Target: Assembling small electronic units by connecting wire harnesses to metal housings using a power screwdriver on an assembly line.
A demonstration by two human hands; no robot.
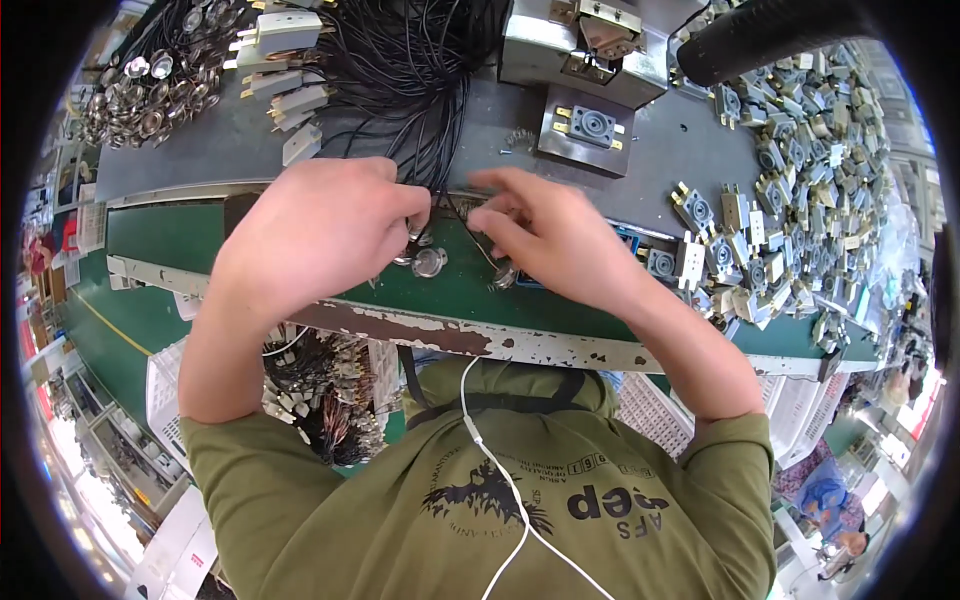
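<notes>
My left hand (325, 222) is curled over the near edge of the bench, its fingers closed; what they hold, if anything, is hidden. Opposite it, my right hand (550, 235) has the index finger stretched towards the cables, the thumb below and the other fingers bent. Those fingertips are slightly blurred. Between the hands, a bundle of thin black cables (435, 135) comes down over the edge. Beneath the fingers lie small round metal cups, one (429, 262) beside my left hand and another (503, 275) below my right, where a thin cable runs down.
A metal fixture (580, 60) stands at the back, with a grey switch block (590, 126) on the plate before it. Many similar blocks (770, 220) are heaped at right. Metal cups (150, 100) and white connectors (287, 32) lie at left. A dark tube (770, 40) overhangs the bench.
</notes>
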